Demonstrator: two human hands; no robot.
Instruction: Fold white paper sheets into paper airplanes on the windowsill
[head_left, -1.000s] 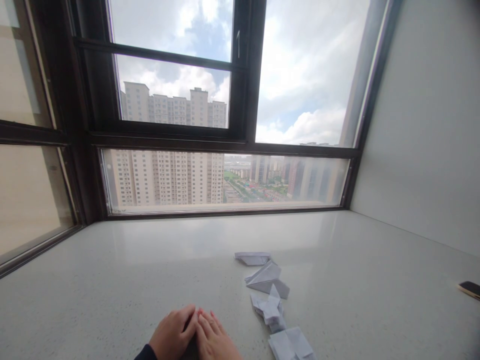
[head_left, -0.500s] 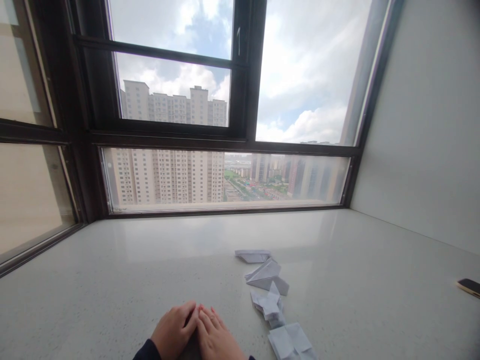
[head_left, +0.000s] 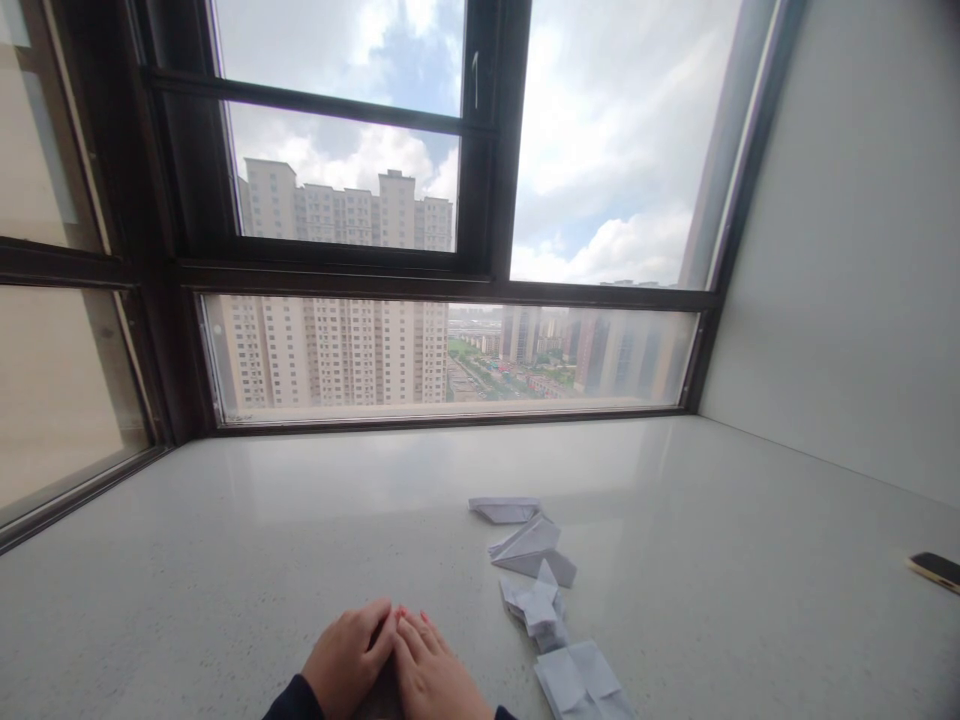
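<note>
My left hand [head_left: 346,660] and my right hand [head_left: 431,670] lie side by side, palms down, on the pale stone sill [head_left: 225,560] at the bottom middle of the head view. Their inner edges touch and the fingers point away from me. Whatever lies beneath them is hidden. Just right of my right hand runs a row of folded white paper pieces: a flat one [head_left: 504,509] farthest away, a pointed one [head_left: 531,548], a crumpled one [head_left: 536,605], and the nearest one [head_left: 581,680].
A dark-framed window [head_left: 480,280] closes the far edge of the sill, with tower blocks outside. A plain grey wall [head_left: 840,250] stands on the right. A dark phone [head_left: 936,570] lies at the far right edge.
The hands stay pressed together in the same place. The view has shifted very slightly, and the papers have not moved.
</note>
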